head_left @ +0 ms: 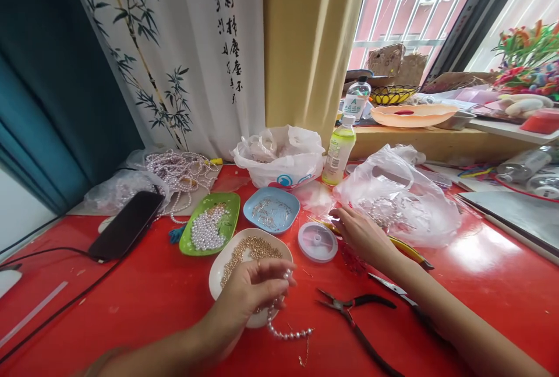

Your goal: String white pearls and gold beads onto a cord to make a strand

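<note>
My left hand pinches one end of a strand of pearl beads between thumb and fingers. The strand hangs down to the red table, where a thin chain with a small clasp trails from its end. Below and behind that hand is a white dish of gold beads, partly covered by it. My right hand reaches forward beside a clear plastic bag, its fingers stretched out and nothing seen in them. Under its wrist lie yellow-handled pliers. A round clear spool sits just left of the right hand.
Black-handled pliers and scissors lie at the right. Behind the white dish stand a green dish of pearls and a blue dish of metal pins. A phone, a bottle and a bead-filled bag surround them.
</note>
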`<state>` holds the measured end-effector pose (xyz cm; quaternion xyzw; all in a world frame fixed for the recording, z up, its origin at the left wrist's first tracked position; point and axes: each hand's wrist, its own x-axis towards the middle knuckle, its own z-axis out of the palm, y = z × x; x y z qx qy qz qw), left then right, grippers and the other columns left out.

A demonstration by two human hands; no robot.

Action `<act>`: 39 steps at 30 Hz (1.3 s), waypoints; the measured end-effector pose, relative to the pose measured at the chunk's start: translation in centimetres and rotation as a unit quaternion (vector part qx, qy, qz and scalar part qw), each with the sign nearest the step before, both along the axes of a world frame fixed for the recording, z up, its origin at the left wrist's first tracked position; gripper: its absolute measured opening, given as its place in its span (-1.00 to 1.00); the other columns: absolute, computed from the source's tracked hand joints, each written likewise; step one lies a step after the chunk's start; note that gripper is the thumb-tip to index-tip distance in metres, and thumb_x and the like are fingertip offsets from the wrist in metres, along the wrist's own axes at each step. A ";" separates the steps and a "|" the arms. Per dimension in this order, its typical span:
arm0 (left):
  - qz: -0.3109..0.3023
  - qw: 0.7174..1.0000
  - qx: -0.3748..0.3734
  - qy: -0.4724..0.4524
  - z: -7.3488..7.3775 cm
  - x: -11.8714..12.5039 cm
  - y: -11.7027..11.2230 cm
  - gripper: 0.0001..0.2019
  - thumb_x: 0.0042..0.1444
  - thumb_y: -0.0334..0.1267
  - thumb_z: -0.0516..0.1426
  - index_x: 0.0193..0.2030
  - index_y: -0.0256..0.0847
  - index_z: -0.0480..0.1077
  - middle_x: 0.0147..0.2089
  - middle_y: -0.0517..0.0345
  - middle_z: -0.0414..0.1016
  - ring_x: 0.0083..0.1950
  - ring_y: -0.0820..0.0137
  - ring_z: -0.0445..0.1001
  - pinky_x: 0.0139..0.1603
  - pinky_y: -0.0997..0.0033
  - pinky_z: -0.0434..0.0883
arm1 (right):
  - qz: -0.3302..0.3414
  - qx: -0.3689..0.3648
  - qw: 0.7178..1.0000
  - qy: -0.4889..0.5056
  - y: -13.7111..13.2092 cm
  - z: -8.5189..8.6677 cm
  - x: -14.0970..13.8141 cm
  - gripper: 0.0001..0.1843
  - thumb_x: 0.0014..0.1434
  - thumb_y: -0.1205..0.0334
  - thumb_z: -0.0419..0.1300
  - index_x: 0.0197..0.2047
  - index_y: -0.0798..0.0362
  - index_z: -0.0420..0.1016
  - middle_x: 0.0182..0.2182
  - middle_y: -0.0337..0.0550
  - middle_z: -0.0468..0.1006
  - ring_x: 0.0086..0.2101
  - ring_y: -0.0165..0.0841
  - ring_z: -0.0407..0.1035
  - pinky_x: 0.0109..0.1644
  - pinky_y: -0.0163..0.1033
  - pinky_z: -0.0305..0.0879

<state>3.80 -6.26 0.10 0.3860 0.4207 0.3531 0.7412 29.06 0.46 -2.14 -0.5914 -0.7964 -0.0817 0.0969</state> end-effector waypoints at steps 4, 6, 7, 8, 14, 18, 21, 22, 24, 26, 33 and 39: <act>-0.009 1.000 0.011 -0.010 -0.2 -0.1 0.2 -0.73 -0.21 -0.30 0.26 -0.27 -0.26 0.47 -0.38 0.14 0.45 -0.48 0.57 0.33 -0.39 0.53 0.29 | 0.048 -0.018 0.999 -0.010 -0.3 0.0 -0.4 -0.74 0.22 0.32 -0.11 -0.12 0.06 0.35 -0.24 -0.05 0.42 -0.25 -0.28 0.36 -0.31 -0.27 0.28; -0.007 1.000 0.021 -0.012 -0.3 -0.1 0.3 -0.73 -0.21 -0.30 0.27 -0.28 -0.27 0.47 -0.39 0.14 0.45 -0.47 0.56 0.33 -0.38 0.52 0.30 | 0.067 -0.027 0.997 -0.017 -0.3 0.0 -0.5 -0.73 0.19 0.39 -0.09 -0.14 0.07 0.36 -0.27 -0.05 0.41 -0.25 -0.28 0.35 -0.30 -0.26 0.29; -0.005 1.000 0.024 -0.011 -0.3 -0.1 0.4 -0.73 -0.21 -0.29 0.27 -0.28 -0.27 0.47 -0.40 0.14 0.45 -0.47 0.55 0.33 -0.38 0.51 0.30 | 0.075 -0.031 0.997 -0.020 -0.4 0.1 -0.6 -0.72 0.16 0.44 -0.08 -0.12 0.08 0.36 -0.26 -0.04 0.41 -0.24 -0.27 0.34 -0.27 -0.25 0.30; -0.003 1.000 0.025 -0.010 -0.3 -0.1 0.4 -0.73 -0.21 -0.29 0.28 -0.28 -0.28 0.47 -0.40 0.13 0.45 -0.47 0.55 0.33 -0.39 0.51 0.30 | 0.083 -0.035 0.996 -0.023 -0.4 0.1 -0.6 -0.69 0.14 0.48 -0.08 -0.10 0.10 0.35 -0.24 -0.03 0.40 -0.21 -0.27 0.32 -0.22 -0.23 0.29; 0.002 1.000 -0.001 -0.017 -0.4 -0.3 0.4 -0.72 -0.21 -0.25 0.28 -0.28 -0.28 0.47 -0.41 0.12 0.47 -0.50 0.57 0.34 -0.39 0.51 0.31 | 0.098 -0.054 0.993 -0.035 -0.6 0.4 -0.4 -0.62 0.09 0.53 -0.07 -0.03 0.13 0.29 -0.20 0.02 0.36 -0.17 -0.25 0.28 -0.15 -0.18 0.27; -0.003 1.000 -0.010 -0.029 -0.4 -0.4 0.4 -0.75 -0.15 -0.27 0.26 -0.27 -0.29 0.47 -0.38 0.10 0.48 -0.50 0.58 0.34 -0.37 0.52 0.31 | 0.060 -0.042 0.996 -0.059 -0.5 0.0 -0.5 -0.70 0.09 0.51 -0.05 -0.12 0.13 0.34 -0.23 0.04 0.37 -0.18 -0.19 0.28 -0.26 -0.21 0.27; -0.006 0.999 -0.012 -0.041 -0.3 -0.2 0.3 -0.77 -0.14 -0.30 0.25 -0.28 -0.31 0.47 -0.39 0.10 0.47 -0.47 0.57 0.34 -0.36 0.53 0.31 | 0.030 -0.030 0.998 -0.045 -0.4 -0.5 -0.4 -0.74 0.08 0.48 -0.04 -0.17 0.13 0.35 -0.27 0.04 0.37 -0.21 -0.17 0.29 -0.31 -0.22 0.25; -0.005 0.999 -0.015 -0.047 -0.3 -0.2 0.3 -0.77 -0.13 -0.30 0.25 -0.28 -0.31 0.47 -0.39 0.09 0.47 -0.46 0.57 0.34 -0.36 0.53 0.31 | 0.015 -0.024 0.999 -0.036 -0.3 -0.6 -0.3 -0.76 0.08 0.46 -0.05 -0.20 0.13 0.35 -0.29 0.03 0.37 -0.24 -0.17 0.31 -0.34 -0.22 0.24; -0.007 0.998 -0.021 -0.059 -0.2 -0.2 0.4 -0.77 -0.12 -0.30 0.24 -0.28 -0.33 0.47 -0.39 0.09 0.45 -0.46 0.56 0.33 -0.36 0.53 0.31 | -0.020 -0.012 1.000 -0.009 -0.2 -0.5 -0.1 -0.79 0.08 0.44 -0.06 -0.24 0.13 0.34 -0.31 0.02 0.37 -0.32 -0.20 0.33 -0.39 -0.23 0.23; -0.010 0.997 -0.031 -0.073 -0.1 -0.2 0.5 -0.77 -0.11 -0.30 0.23 -0.27 -0.34 0.46 -0.40 0.10 0.43 -0.46 0.56 0.32 -0.37 0.53 0.31 | -0.050 -0.002 0.998 0.027 -0.2 0.2 0.0 -0.81 0.06 0.42 -0.08 -0.28 0.13 0.30 -0.31 0.00 0.37 -0.39 -0.26 0.33 -0.41 -0.24 0.22; -0.017 0.994 -0.057 -0.095 -0.2 -0.4 0.5 -0.79 -0.10 -0.30 0.22 -0.27 -0.33 0.46 -0.41 0.14 0.37 -0.46 0.57 0.31 -0.37 0.54 0.29 | -0.002 -0.079 0.955 0.287 -3.7 4.6 -3.2 -0.78 0.21 0.13 -0.20 -0.41 -0.01 0.11 -0.59 -0.29 0.21 -0.57 -0.41 0.16 -0.51 -0.34 0.16; -0.016 0.995 -0.057 -0.086 -0.1 -0.3 0.6 -0.78 -0.10 -0.27 0.23 -0.27 -0.30 0.46 -0.41 0.16 0.36 -0.48 0.59 0.27 -0.38 0.55 0.28 | 0.032 -0.165 0.931 0.323 -6.8 4.6 -5.9 -0.81 0.19 0.14 -0.15 -0.41 -0.02 0.14 -0.54 -0.23 0.31 -0.52 -0.38 0.19 -0.44 -0.29 0.12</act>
